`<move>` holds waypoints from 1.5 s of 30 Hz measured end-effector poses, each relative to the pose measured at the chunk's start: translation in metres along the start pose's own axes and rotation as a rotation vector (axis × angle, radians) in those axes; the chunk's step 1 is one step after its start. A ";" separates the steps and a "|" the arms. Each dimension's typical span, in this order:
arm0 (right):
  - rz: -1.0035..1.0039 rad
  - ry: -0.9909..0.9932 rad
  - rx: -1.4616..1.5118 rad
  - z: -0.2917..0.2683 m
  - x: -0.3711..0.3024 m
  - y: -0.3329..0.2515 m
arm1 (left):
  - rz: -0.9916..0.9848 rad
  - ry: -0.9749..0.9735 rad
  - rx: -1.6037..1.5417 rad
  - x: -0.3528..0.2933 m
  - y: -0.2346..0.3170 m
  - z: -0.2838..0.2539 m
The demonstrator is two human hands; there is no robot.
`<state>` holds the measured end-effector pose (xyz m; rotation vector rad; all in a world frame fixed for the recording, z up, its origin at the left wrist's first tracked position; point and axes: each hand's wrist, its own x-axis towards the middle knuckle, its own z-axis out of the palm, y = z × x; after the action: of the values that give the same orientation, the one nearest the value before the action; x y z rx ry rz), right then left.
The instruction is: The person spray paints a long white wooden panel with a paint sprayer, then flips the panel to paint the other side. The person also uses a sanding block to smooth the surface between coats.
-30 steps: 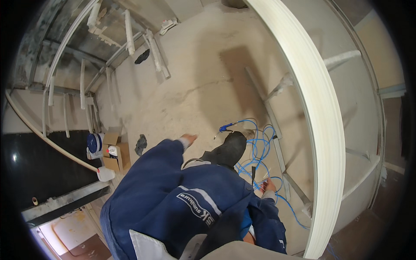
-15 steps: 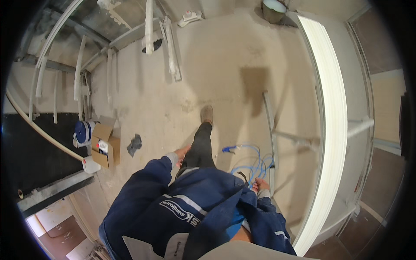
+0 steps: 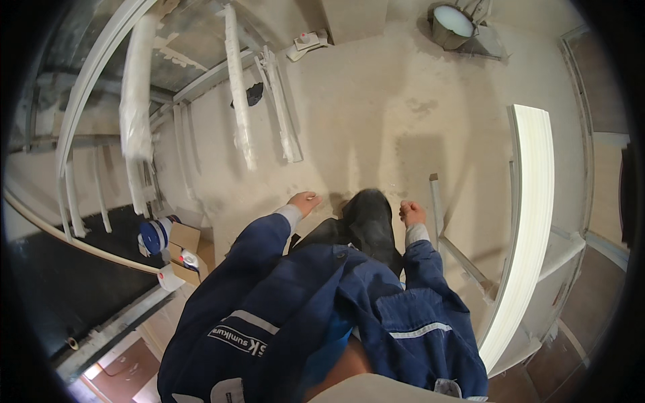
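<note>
Concrete floor (image 3: 376, 87) dusty, fills most of view. Long white panel (image 3: 527, 221) stands at right, near right hand. Black boot (image 3: 368, 225) between both hands. Left hand (image 3: 304, 201) fingers loosely curled, grasping nothing. Right hand (image 3: 411, 213) fingers clenched, empty as far as visible. Cardboard box (image 3: 185, 252) at left, blue-white roll (image 3: 156, 235) just beside. Bucket (image 3: 449, 23) far at top.

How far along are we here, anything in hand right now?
Nothing in hand: left hand and right hand hang empty above the dusty concrete floor. White plastic-wrapped profile strips lie unused there. The long white curved panel stands on the right.
</note>
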<state>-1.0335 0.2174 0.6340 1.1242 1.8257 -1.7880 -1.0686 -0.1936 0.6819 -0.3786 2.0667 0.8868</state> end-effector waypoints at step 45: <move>0.088 -0.526 0.098 0.795 0.936 -0.297 | 0.265 0.912 -0.206 1.001 0.094 -0.451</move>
<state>-2.0542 -0.2330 0.0420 0.6617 1.3711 -1.9086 -1.9884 -0.4007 0.1114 -0.7302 2.9097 1.2376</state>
